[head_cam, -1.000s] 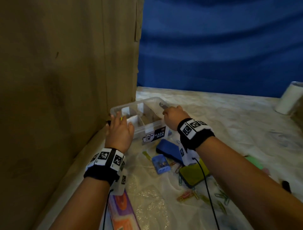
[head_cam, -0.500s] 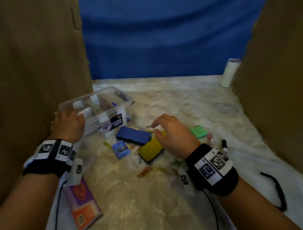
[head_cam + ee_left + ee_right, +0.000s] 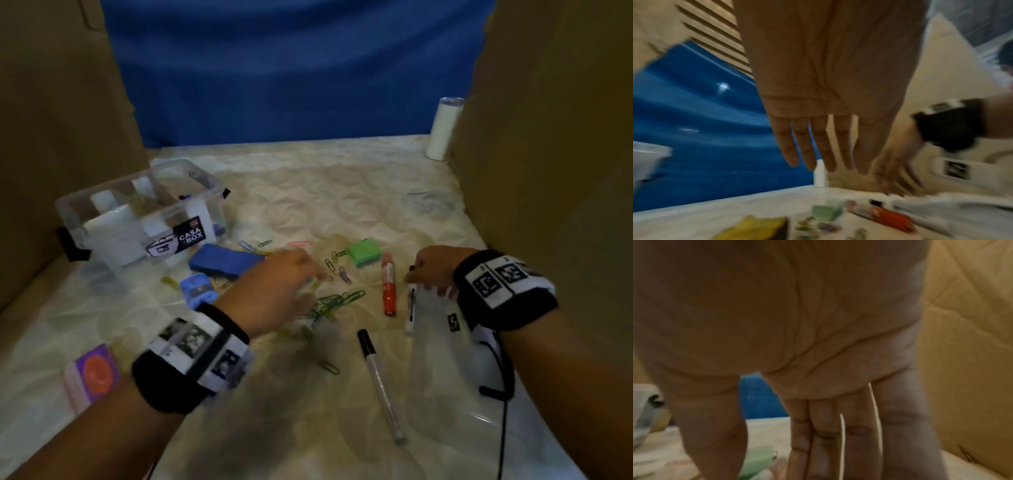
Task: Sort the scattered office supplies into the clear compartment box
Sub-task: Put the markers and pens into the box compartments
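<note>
The clear compartment box [image 3: 137,219] stands at the left, open-topped, with a "CASA BOX" label. My left hand [image 3: 317,275] hovers over the coloured paper clips [image 3: 337,301]; in the left wrist view its fingers [image 3: 818,146] are straight and hold nothing. My right hand [image 3: 412,275] reaches down at the top end of a white marker [image 3: 410,310], beside the red marker [image 3: 388,291]. The right wrist view shows straight fingers [image 3: 818,443] with the thumb apart. A green clip [image 3: 363,253] lies between the hands. The left hand hides a yellow block [image 3: 756,227] from the head view.
A blue eraser [image 3: 226,263] and a small blue item [image 3: 197,291] lie by the box. A black-capped pen [image 3: 380,380] lies near me, a purple-orange pad [image 3: 92,373] at the front left. Cardboard walls [image 3: 548,137] close both sides; a white roll [image 3: 443,128] stands at the back right.
My left hand has left the box and moved right over the paper clips. My right hand has moved right from the yellow block to the markers.
</note>
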### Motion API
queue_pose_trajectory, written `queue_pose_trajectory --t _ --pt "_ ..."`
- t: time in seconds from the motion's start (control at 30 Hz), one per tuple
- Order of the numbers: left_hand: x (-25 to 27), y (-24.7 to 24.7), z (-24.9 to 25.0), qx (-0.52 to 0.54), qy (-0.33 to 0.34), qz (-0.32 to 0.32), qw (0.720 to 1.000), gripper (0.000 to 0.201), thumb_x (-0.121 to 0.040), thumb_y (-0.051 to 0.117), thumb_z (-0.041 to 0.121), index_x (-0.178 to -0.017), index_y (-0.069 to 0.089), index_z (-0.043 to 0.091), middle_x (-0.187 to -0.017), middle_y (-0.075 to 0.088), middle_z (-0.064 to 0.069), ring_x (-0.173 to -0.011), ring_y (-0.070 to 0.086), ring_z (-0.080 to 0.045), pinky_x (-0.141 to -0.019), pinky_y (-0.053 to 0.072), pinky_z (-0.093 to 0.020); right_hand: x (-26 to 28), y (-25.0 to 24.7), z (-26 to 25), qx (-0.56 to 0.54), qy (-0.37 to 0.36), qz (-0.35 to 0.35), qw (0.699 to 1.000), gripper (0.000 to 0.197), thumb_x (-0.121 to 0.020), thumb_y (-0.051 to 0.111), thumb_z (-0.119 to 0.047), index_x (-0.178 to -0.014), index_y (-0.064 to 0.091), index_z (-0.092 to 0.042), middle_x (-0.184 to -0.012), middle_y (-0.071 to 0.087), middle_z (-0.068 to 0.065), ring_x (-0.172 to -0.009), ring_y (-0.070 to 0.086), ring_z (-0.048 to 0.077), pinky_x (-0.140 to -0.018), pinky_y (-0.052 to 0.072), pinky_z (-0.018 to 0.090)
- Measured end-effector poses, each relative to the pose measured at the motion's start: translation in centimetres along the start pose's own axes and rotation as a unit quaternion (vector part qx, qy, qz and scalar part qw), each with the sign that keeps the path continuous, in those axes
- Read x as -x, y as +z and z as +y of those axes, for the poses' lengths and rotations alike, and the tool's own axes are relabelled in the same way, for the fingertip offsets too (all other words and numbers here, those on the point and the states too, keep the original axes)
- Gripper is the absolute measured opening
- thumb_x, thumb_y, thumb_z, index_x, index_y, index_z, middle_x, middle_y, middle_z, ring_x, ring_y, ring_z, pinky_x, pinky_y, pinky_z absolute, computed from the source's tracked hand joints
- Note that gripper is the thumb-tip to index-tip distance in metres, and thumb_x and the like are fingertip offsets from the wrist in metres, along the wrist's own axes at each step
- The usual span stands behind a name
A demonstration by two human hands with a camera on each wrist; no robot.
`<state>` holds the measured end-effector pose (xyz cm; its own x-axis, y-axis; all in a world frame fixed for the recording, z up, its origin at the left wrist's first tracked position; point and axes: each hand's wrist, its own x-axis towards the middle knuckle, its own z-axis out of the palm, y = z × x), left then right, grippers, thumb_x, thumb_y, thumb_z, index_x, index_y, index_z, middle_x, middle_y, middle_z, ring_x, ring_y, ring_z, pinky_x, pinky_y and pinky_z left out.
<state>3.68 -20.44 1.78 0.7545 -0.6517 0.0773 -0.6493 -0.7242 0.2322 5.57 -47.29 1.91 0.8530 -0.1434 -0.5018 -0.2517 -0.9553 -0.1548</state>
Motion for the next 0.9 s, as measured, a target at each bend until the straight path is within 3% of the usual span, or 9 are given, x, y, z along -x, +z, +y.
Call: queue_pose_trajectory --t 0.17,0.37,0.43,0.5,0.53,0.63,0.7,0.8,0.9 --pt "-1.2 4.0 6.3 -0.084 0.153 -0.121 0.977 0.032 -0.088 0.051 0.015 -0.118 0.058 0.025 -0.116 0.055 0.000 -0.107 0.053 -0.024 -0.085 0.048 -0.039 -2.1 1.2 -0.2 0.007 0.004 -0.019 1.000 0.038 -0.091 0.052 -0.047 -0.070 0.059 -0.016 -0.073 0.065 0.005 -0.062 0.061 0.019 -0.062 0.050 0.028" --pt "-0.7 6.4 8.1 -0.084 0.172 -0.159 0.969 0.023 -0.088 0.050 0.018 -0.108 0.061 0.016 -0.104 0.055 -0.008 -0.093 0.056 -0.032 -0.067 0.047 -0.041 -2.8 1.6 -0.8 0.024 0.006 -0.034 0.999 0.022 -0.084 0.061 -0.032 -0.076 0.063 -0.013 -0.092 0.070 0.011 -0.090 0.068 0.029 -0.086 0.055 0.035" --pt "-0.7 6.7 7.9 -0.075 0.167 -0.157 0.971 0.020 -0.086 0.050 0.018 -0.103 0.061 0.016 -0.100 0.054 -0.007 -0.089 0.057 -0.032 -0.063 0.046 -0.039 -2.4 1.2 -0.7 -0.034 0.016 -0.053 0.998 0.024 -0.089 0.057 -0.030 -0.071 0.057 -0.013 -0.084 0.067 0.010 -0.078 0.068 0.027 -0.069 0.058 0.029" --pt "-0.8 6.6 7.7 -0.094 0.155 -0.167 0.969 0.020 -0.087 0.051 0.014 -0.104 0.061 0.015 -0.103 0.053 -0.008 -0.090 0.058 -0.033 -0.063 0.047 -0.040 -2.2 0.9 -0.6 -0.157 0.042 -0.042 0.986 0.034 -0.096 0.049 -0.033 -0.072 0.051 -0.009 -0.072 0.058 0.010 -0.059 0.059 0.022 -0.043 0.047 0.020" --pt "-0.8 6.4 7.5 -0.105 0.148 -0.169 0.969 0.020 -0.087 0.051 0.013 -0.105 0.060 0.014 -0.106 0.052 -0.008 -0.090 0.058 -0.033 -0.064 0.048 -0.040 -2.3 0.9 -0.4 -0.217 0.049 -0.022 0.975 0.038 -0.097 0.045 -0.035 -0.073 0.051 -0.007 -0.070 0.056 0.012 -0.055 0.055 0.022 -0.040 0.043 0.018" --pt "-0.7 5.8 6.8 -0.109 0.115 -0.158 0.975 0.022 -0.089 0.051 0.013 -0.110 0.057 0.014 -0.111 0.051 -0.008 -0.090 0.059 -0.034 -0.065 0.045 -0.039 -3.3 0.9 0.4 -0.345 0.033 0.031 0.937 0.038 -0.096 0.042 -0.034 -0.088 0.055 0.000 -0.072 0.058 0.018 -0.062 0.059 0.029 -0.059 0.050 0.027" --pt "-0.4 4.9 5.9 -0.086 0.088 -0.147 0.981 0.023 -0.088 0.053 0.014 -0.110 0.057 0.017 -0.112 0.050 -0.005 -0.090 0.058 -0.031 -0.066 0.045 -0.037 -3.9 1.0 0.0 -0.376 0.032 0.037 0.925 0.027 -0.093 0.044 -0.028 -0.102 0.048 -0.002 -0.077 0.056 0.019 -0.066 0.059 0.032 -0.060 0.047 0.033" --pt "0.2 3.2 4.2 -0.050 0.055 -0.111 0.991 0.021 -0.086 0.056 0.021 -0.107 0.058 0.022 -0.113 0.051 0.001 -0.093 0.058 -0.024 -0.073 0.049 -0.040 -4.4 1.4 -1.1 -0.296 0.043 0.054 0.953 0.038 -0.094 0.045 -0.026 -0.125 0.033 -0.008 -0.097 0.055 0.021 -0.072 0.059 0.032 -0.054 0.049 0.031" --pt "1.1 1.4 1.6 -0.027 0.014 -0.046 0.998 0.020 -0.089 0.056 0.027 -0.109 0.058 0.027 -0.114 0.052 0.008 -0.096 0.057 -0.016 -0.076 0.050 -0.039 -5.0 2.1 -2.0 -0.188 0.055 0.036 0.980 0.059 -0.097 0.042 -0.035 -0.141 0.020 -0.002 -0.128 0.051 0.025 -0.094 0.060 0.036 -0.067 0.048 0.035"
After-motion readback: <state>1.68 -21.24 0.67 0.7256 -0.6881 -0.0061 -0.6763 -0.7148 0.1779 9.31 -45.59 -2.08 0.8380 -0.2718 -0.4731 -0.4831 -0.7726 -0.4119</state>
